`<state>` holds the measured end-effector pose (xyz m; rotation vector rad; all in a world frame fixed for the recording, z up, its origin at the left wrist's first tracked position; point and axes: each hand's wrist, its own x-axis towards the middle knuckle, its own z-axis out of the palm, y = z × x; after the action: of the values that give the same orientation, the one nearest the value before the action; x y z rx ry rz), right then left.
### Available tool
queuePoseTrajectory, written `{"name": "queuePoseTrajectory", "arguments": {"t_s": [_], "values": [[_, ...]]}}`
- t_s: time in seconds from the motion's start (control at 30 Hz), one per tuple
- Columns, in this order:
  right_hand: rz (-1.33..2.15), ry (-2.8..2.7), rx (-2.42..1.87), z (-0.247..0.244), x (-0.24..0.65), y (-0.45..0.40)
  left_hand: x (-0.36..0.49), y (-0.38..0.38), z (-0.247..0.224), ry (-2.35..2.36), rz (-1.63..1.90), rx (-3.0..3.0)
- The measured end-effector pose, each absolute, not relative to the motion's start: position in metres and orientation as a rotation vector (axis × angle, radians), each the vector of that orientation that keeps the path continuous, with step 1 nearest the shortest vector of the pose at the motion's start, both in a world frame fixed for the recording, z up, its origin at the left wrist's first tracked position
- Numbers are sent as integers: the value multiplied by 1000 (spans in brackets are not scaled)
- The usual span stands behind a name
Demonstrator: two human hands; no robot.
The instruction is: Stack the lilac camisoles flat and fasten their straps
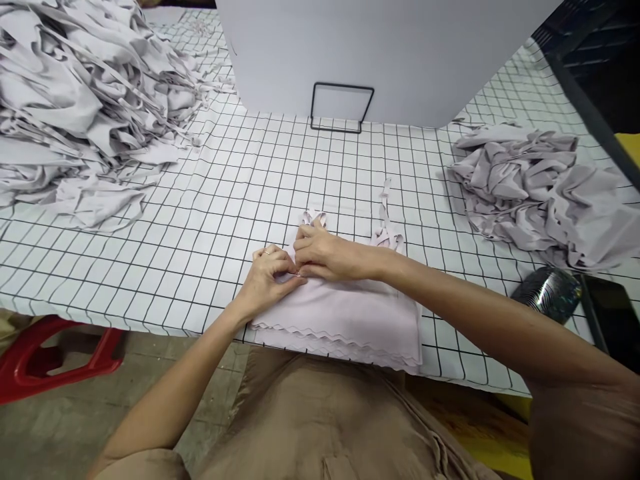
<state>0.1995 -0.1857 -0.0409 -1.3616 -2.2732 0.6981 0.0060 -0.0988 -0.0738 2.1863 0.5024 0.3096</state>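
Well left of my fingers lies a big heap [95, 100], with a red stool [20, 360] lower down. My left hand [270, 273] has thumb and fingertips pinched together on the garment [345, 320], which spreads below and to the right of them on the table [240, 173]. My right hand [327, 253], close beside, pinches its upper edge too. Past those fingers come a strap [387, 238], then a smaller heap [540, 193] and a phone [613, 313], well to the right
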Motion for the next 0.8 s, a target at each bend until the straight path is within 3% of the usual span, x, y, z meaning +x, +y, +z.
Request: {"name": "queuePoseTrajectory", "arguments": {"t_s": [0.23,0.57,0.8], "values": [[642,-2178,-1360,-48,192,-191,6,-98,-76,526,284,2147],[744,-1932,-1669,-9,252,-136,6,-97,-75,484,278,2275],[727,-1871,-1735,-33,253,-127,6,-95,-83,454,326,2432]]}}
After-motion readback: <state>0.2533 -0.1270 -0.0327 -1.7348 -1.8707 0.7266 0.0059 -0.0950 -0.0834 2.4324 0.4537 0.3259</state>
